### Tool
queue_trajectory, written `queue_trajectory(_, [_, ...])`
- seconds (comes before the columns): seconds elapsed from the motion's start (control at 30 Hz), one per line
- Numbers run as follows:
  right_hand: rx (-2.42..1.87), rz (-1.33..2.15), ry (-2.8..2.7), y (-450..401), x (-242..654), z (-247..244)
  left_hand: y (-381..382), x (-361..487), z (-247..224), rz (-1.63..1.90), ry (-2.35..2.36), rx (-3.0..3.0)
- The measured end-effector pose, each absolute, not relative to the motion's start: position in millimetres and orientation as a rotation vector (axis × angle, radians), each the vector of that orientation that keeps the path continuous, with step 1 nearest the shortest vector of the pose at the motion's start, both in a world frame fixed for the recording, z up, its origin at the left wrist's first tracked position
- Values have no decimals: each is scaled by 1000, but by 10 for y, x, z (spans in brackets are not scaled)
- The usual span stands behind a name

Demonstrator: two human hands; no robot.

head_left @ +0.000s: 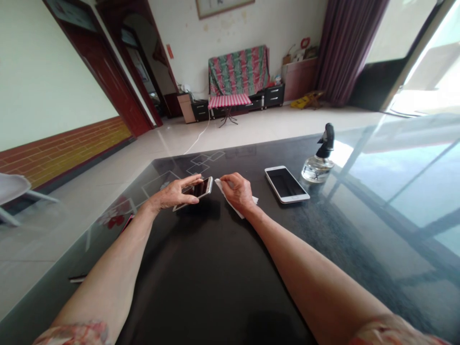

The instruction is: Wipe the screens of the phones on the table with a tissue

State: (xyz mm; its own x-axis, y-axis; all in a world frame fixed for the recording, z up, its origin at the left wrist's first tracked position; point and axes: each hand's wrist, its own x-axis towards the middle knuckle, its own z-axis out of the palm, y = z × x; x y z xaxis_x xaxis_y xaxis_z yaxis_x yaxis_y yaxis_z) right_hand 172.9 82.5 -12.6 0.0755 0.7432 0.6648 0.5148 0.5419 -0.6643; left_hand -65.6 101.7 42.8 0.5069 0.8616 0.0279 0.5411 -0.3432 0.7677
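Observation:
My left hand [176, 192] is closed on a smartphone [201, 188] with a pale frame and dark screen, held tilted just above the black tabletop. The fingers lie along its far edge and the thumb along the near one. A short gap to the right, my right hand [237, 191] is closed on a white tissue [230, 202], part of which sticks out below and behind the hand. Farther right, a larger white tablet [287, 184] lies flat with its dark screen up. Beside it stands a clear spray bottle [318, 167] with a black trigger head.
The glossy black table [201, 278] has its far edge beyond my hands. Near my left forearm lies a small dark, thin object [77, 278]. A white chair [13, 188] stands left of the table. Across the room is a small table with a striped red cloth [230, 100].

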Motion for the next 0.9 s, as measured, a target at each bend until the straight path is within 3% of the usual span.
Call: queue_trajectory(0.9, [-915, 403, -1639, 702, 1625, -68, 939, -567, 466, 673, 1148, 1878])
